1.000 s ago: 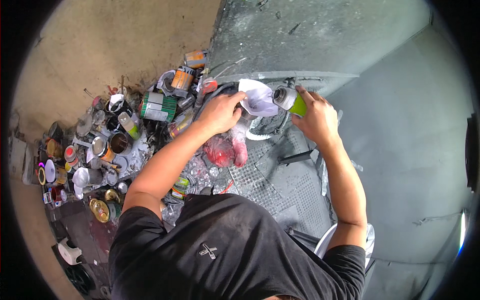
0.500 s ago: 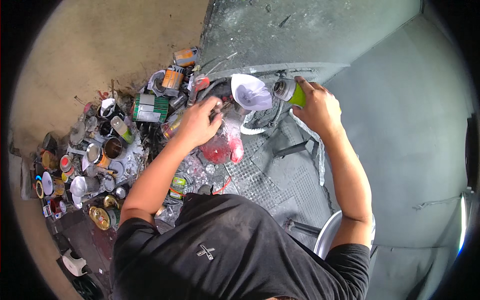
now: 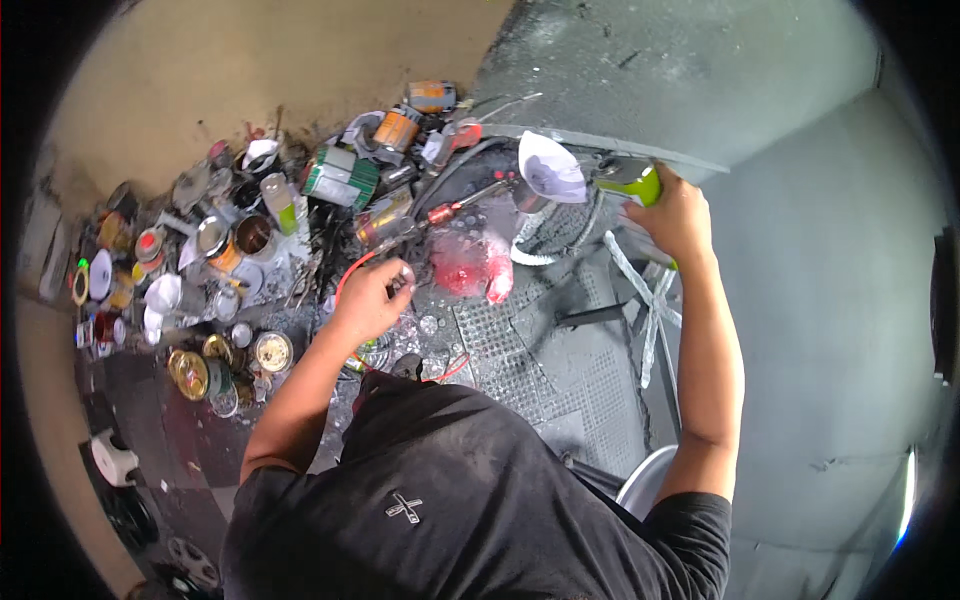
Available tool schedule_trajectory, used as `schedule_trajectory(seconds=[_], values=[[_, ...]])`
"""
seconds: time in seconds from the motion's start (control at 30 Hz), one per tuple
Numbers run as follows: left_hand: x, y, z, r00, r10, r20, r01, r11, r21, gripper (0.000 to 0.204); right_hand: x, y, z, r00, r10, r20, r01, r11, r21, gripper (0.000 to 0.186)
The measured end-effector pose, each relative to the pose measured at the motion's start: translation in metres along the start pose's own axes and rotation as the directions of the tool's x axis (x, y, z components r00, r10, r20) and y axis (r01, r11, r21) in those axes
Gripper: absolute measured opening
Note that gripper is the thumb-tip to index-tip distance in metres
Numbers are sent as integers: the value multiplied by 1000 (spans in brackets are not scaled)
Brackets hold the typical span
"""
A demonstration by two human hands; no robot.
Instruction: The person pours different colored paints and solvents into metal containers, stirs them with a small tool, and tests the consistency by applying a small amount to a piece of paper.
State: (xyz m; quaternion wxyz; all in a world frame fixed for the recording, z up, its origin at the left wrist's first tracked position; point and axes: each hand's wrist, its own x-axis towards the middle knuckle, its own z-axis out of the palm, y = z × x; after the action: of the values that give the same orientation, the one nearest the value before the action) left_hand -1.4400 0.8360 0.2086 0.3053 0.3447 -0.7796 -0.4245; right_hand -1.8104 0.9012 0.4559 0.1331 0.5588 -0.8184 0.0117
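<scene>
My right hand (image 3: pixel 675 215) is wrapped round a bright green can (image 3: pixel 640 186), which lies tilted with its grey top end toward a white paper cone strainer (image 3: pixel 552 168). The cone stands open side up over a cup, just left of the can; whether anything flows between them cannot be made out. My left hand (image 3: pixel 372 300) is closed above the cluttered bench, its fingertips pinched round something small that I cannot make out. Right of it lies a red-stained plastic bundle (image 3: pixel 470 265). Beyond that is a tool with a red handle (image 3: pixel 445 212).
Several paint tins and cups crowd the left side, among them a green-and-white tin (image 3: pixel 340 178), an orange tin (image 3: pixel 397 130) and a tin of cream paint (image 3: pixel 273 351). A thin red hose (image 3: pixel 352 268) passes by my left hand. A grey wall (image 3: pixel 830 280) stands at right.
My left hand has drawn back toward me, away from the cone. My right hand has tilted the green can and brought its top close to the cone. The whole view has shifted.
</scene>
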Motion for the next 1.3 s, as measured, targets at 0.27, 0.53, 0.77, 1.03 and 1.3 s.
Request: schedule_trajectory(seconds=[0.27, 0.53, 0.77, 1.03, 1.3], values=[[-108, 20, 27, 975, 51, 218, -80, 989, 127, 22, -106, 51, 71, 965, 261, 34, -185, 577, 796, 36], [-248, 21, 78, 823, -19, 567, -57, 991, 117, 24, -308, 30, 211, 955, 198, 223, -285, 388, 876, 50], [-306, 8, 62, 716, -165, 678, 57, 982, 179, 28, -412, -47, 299, 889, 145, 434, -444, 507, 739, 61], [-366, -118, -13, 852, -378, 361, 313, 922, 228, 30, -394, -203, 314, 889, 10, 458, -431, 352, 831, 54], [-719, -305, -180, 509, -860, 33, 647, 408, 644, 46, -268, -405, 308, 878, 2, 479, -477, 92, 874, 57]])
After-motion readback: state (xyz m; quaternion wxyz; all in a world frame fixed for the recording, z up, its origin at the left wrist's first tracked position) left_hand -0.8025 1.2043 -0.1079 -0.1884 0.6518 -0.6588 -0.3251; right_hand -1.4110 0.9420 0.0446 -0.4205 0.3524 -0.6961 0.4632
